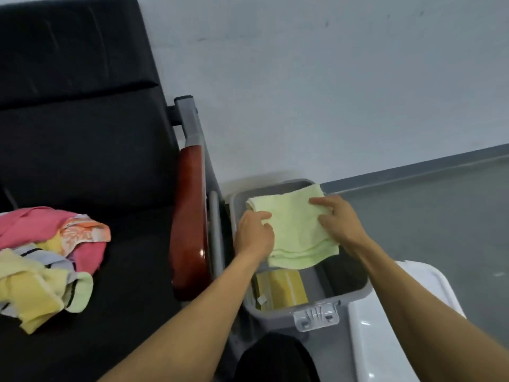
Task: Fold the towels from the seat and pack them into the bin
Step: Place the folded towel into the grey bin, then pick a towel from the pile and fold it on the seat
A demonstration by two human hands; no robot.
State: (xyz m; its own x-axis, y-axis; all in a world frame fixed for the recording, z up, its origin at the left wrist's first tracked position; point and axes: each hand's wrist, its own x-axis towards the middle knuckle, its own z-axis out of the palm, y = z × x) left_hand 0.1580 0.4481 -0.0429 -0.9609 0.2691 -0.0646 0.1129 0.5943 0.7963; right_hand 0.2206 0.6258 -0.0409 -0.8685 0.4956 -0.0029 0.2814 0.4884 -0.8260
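One folded light green towel [296, 230] is held over the open grey bin [316, 304], its folded edges facing near and its long axis running near to far. The left hand [254, 235] grips its left edge with curled fingers; the right hand [337, 219] pinches its right side, fingers spread on top. One yellow folded towel [281, 288] lies inside the bin. On the black seat [124, 188] to the left sits one loose pile of towels [46, 260], pink, yellow, green and patterned; their exact number cannot be told. One white lid [385, 321] rests near right of the bin.
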